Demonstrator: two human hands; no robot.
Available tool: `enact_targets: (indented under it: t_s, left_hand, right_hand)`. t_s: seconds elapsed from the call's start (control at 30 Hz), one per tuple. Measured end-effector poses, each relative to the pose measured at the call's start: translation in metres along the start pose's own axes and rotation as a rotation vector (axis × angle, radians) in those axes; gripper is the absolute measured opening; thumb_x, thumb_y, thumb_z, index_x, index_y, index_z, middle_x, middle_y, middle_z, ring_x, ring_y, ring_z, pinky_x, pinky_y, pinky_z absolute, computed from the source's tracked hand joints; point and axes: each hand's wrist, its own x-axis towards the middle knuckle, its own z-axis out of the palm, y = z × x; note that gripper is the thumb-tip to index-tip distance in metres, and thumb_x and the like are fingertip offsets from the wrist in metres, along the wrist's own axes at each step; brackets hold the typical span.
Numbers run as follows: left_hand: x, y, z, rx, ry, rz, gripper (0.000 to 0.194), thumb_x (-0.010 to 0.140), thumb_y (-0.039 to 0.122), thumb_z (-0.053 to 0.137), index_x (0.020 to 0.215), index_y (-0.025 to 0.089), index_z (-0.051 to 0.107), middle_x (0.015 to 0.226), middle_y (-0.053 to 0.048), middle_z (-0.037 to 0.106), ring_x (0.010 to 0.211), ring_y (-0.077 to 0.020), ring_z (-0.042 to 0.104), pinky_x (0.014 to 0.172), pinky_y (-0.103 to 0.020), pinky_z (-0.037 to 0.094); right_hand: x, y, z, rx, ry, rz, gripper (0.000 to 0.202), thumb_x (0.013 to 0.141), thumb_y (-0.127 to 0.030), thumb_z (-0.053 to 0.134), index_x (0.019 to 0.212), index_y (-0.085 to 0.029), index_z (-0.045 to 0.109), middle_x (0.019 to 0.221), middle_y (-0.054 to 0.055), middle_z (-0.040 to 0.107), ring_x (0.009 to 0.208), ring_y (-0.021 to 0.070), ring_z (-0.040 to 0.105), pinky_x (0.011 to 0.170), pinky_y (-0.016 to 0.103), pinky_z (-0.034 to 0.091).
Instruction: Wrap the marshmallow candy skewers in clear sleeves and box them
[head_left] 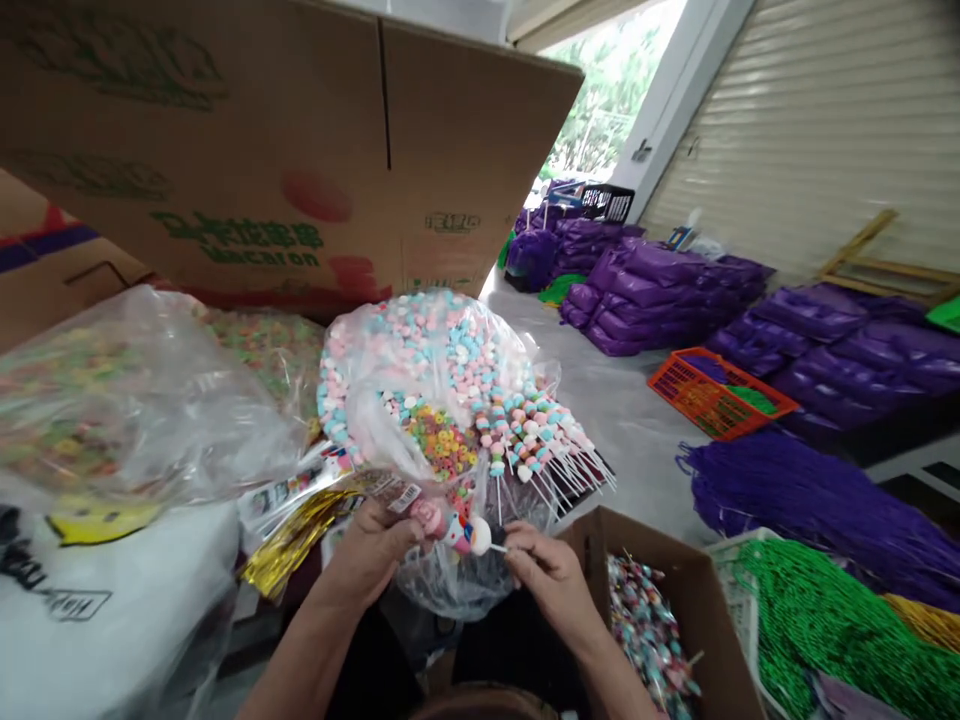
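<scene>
My left hand point(373, 552) and my right hand point(550, 568) meet low in the middle, over a crumpled clear plastic bag point(450, 585). Between them is a candy skewer point(459, 531) with pink, white and blue pieces. The left fingers pinch its pink end and the right fingers pinch its thin white stick. Just behind the hands lies a large clear bag of pastel candy skewers point(450, 385), sticks fanning to the right.
A large brown carton point(300, 140) rises at the back. Clear bags of colourful sweets point(105, 400) lie left, gold foil point(296, 535) near my left wrist. An open box of wrapped candies point(660, 610) sits right. Purple packages point(660, 285), an orange basket point(716, 392) and purple and green strands point(817, 560) fill the right floor.
</scene>
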Motion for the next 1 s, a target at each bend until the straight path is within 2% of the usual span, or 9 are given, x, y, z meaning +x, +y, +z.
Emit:
enact_targets:
  t_s: [0.1, 0.23, 0.37, 0.43, 0.53, 0.63, 0.7, 0.87, 1.0]
  left_hand:
    - [0.003, -0.013, 0.004, 0.132, 0.051, 0.005, 0.042, 0.057, 0.053, 0.092, 0.055, 0.018, 0.070, 0.054, -0.003, 0.061, 0.049, -0.0116, 0.048, 0.050, -0.025, 0.039]
    - [0.000, -0.029, 0.003, 0.298, 0.000, -0.036, 0.037, 0.065, 0.056, 0.085, 0.060, 0.021, 0.074, 0.054, -0.003, 0.062, 0.052, -0.0142, 0.049, 0.054, -0.028, 0.043]
    - [-0.006, -0.027, -0.013, 0.405, -0.062, 0.028, 0.032, 0.063, 0.054, 0.088, 0.077, 0.026, 0.079, 0.078, -0.005, 0.074, 0.083, -0.0255, 0.068, 0.085, -0.038, 0.055]
    - [-0.007, -0.020, -0.016, 0.281, -0.030, 0.097, 0.050, 0.053, 0.061, 0.091, 0.089, 0.029, 0.079, 0.086, -0.006, 0.075, 0.096, -0.0302, 0.069, 0.094, -0.042, 0.055]
    - [-0.007, -0.009, -0.004, 0.014, 0.082, 0.127, 0.064, 0.051, 0.073, 0.088, 0.096, 0.029, 0.075, 0.079, -0.005, 0.071, 0.093, -0.0301, 0.070, 0.077, -0.040, 0.059]
    - [-0.008, -0.011, 0.021, -0.142, 0.184, 0.118, 0.035, 0.068, 0.054, 0.088, 0.083, 0.029, 0.068, 0.060, 0.002, 0.058, 0.072, -0.0197, 0.065, 0.056, -0.027, 0.048]
    - [-0.009, -0.022, 0.036, -0.176, 0.222, 0.106, 0.034, 0.070, 0.046, 0.088, 0.073, 0.026, 0.060, 0.054, 0.004, 0.050, 0.060, -0.0147, 0.056, 0.050, -0.024, 0.040]
    - [-0.014, -0.046, 0.047, -0.142, 0.245, -0.011, 0.046, 0.072, 0.054, 0.084, 0.070, 0.021, 0.052, 0.055, 0.006, 0.049, 0.058, -0.0129, 0.053, 0.060, -0.028, 0.044]
    - [-0.013, -0.038, 0.042, -0.160, 0.224, 0.048, 0.039, 0.074, 0.048, 0.084, 0.079, 0.021, 0.056, 0.056, 0.007, 0.051, 0.059, -0.0122, 0.053, 0.064, -0.027, 0.045]
  right_hand:
    - [-0.003, 0.004, 0.009, 0.058, -0.009, 0.069, 0.043, 0.092, -0.057, 0.063, 0.066, -0.023, 0.067, 0.056, -0.001, 0.055, 0.059, 0.0158, 0.053, 0.063, 0.028, 0.048]
    - [-0.006, 0.010, 0.033, 0.224, -0.042, 0.215, 0.046, 0.089, -0.064, 0.064, 0.076, -0.021, 0.069, 0.050, -0.004, 0.050, 0.049, 0.0116, 0.043, 0.054, 0.025, 0.039]
    - [-0.005, 0.013, 0.049, 0.303, -0.052, 0.252, 0.049, 0.085, -0.068, 0.066, 0.074, -0.020, 0.068, 0.049, -0.004, 0.050, 0.049, 0.0111, 0.041, 0.054, 0.025, 0.035]
    - [-0.005, 0.013, 0.051, 0.307, -0.070, 0.246, 0.051, 0.085, -0.069, 0.066, 0.070, -0.020, 0.066, 0.049, -0.004, 0.050, 0.050, 0.0113, 0.042, 0.055, 0.026, 0.034]
    - [-0.006, 0.012, 0.055, 0.312, -0.093, 0.232, 0.053, 0.084, -0.070, 0.066, 0.067, -0.020, 0.062, 0.049, -0.004, 0.049, 0.051, 0.0108, 0.042, 0.056, 0.025, 0.034]
    - [-0.013, 0.015, 0.062, 0.332, -0.106, 0.246, 0.056, 0.084, -0.073, 0.064, 0.070, -0.019, 0.062, 0.047, -0.005, 0.046, 0.047, 0.0092, 0.038, 0.052, 0.023, 0.030]
    - [-0.018, 0.018, 0.069, 0.359, -0.128, 0.264, 0.057, 0.086, -0.075, 0.060, 0.074, -0.019, 0.061, 0.044, -0.007, 0.041, 0.043, 0.0077, 0.034, 0.049, 0.022, 0.027]
    - [-0.026, 0.023, 0.077, 0.406, -0.163, 0.266, 0.062, 0.087, -0.081, 0.054, 0.077, -0.020, 0.056, 0.045, -0.009, 0.039, 0.039, 0.0055, 0.031, 0.047, 0.020, 0.024]
    - [-0.024, 0.020, 0.071, 0.353, -0.211, 0.246, 0.059, 0.089, -0.077, 0.055, 0.086, -0.018, 0.062, 0.052, -0.005, 0.051, 0.046, 0.0075, 0.042, 0.052, 0.021, 0.033]
